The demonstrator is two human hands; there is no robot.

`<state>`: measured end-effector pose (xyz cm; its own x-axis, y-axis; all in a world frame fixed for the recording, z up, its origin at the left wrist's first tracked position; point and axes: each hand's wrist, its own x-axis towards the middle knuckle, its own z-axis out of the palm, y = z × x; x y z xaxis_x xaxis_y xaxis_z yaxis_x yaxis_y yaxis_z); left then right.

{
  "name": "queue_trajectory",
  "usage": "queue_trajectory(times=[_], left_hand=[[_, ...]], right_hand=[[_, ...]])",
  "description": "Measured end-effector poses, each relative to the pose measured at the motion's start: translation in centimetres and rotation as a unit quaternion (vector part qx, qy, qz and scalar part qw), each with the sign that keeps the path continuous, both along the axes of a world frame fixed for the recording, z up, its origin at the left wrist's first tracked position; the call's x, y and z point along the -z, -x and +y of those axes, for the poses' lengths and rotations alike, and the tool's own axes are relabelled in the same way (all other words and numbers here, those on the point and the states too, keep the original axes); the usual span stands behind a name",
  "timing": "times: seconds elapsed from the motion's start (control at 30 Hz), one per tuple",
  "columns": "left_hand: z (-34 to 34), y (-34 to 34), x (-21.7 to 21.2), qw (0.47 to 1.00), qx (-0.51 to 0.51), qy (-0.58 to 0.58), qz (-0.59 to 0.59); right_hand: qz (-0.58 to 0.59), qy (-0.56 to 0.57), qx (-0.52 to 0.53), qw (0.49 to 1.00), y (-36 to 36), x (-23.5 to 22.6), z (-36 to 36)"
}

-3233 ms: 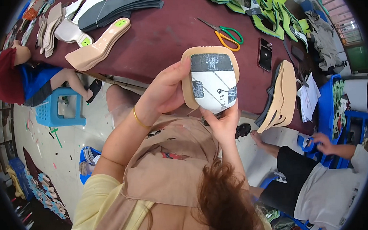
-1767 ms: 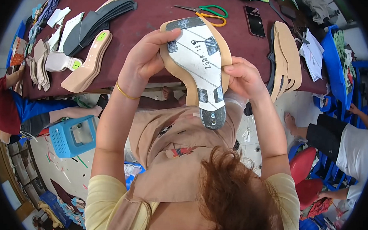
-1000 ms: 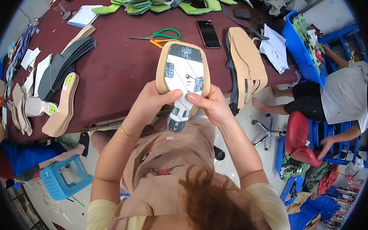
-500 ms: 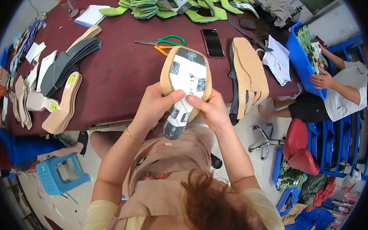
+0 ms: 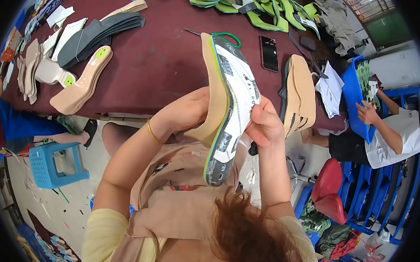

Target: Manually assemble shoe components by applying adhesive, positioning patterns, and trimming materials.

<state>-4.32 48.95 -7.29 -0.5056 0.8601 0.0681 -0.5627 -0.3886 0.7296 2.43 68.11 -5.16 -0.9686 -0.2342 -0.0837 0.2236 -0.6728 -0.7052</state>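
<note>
Gripping white-and-black insole board (image 5: 238,98) with tan insole cover (image 5: 214,81): left hand (image 5: 188,109) closed on tan side, right hand (image 5: 268,123) pinching board edge; scissors (image 5: 226,34) beyond on maroon tabletop (image 5: 156,62).

I count two hands of my own, the left hand (image 5: 190,110) and the right hand (image 5: 266,125), and one gold bangle (image 5: 152,133). Between them they have one black-and-white insole board (image 5: 239,94) and one tan insole cover (image 5: 213,78). On my table (image 5: 154,72) I count one pair of scissors (image 5: 227,34), one smartphone (image 5: 268,53), one bundle of dark grey sheets (image 5: 99,38) and one stack of glossy beige insoles (image 5: 85,81), their layers too overlapped to number. I see two lime stickers (image 5: 102,52), one stack of tan pieces (image 5: 299,90) to my right and one heap of green pieces (image 5: 277,9) I can't count singly. Around me are one light-blue stool (image 5: 48,169), one red chair (image 5: 328,189) and two other people (image 5: 393,140), both partly visible.
</note>
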Motion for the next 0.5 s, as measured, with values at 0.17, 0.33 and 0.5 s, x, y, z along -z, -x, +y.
queue_trajectory(times=[0.17, 0.33, 0.5], left_hand=[[0.4, -1.1, -1.1, 0.940, -0.094, 0.076, 0.319], [0.6, -2.4, -3.1, 0.894, -0.192, 0.135, 0.382], [0.6, -3.3, -2.0, 0.881, -0.211, 0.220, 0.363]], right_hand=[[-0.017, -0.010, -0.029, 0.999, -0.1, -0.5, -0.1], [-0.044, -0.069, 0.007, 0.997, -0.9, -1.3, -0.2], [-0.065, -0.133, 0.076, 0.986, -1.3, -0.9, -1.4]])
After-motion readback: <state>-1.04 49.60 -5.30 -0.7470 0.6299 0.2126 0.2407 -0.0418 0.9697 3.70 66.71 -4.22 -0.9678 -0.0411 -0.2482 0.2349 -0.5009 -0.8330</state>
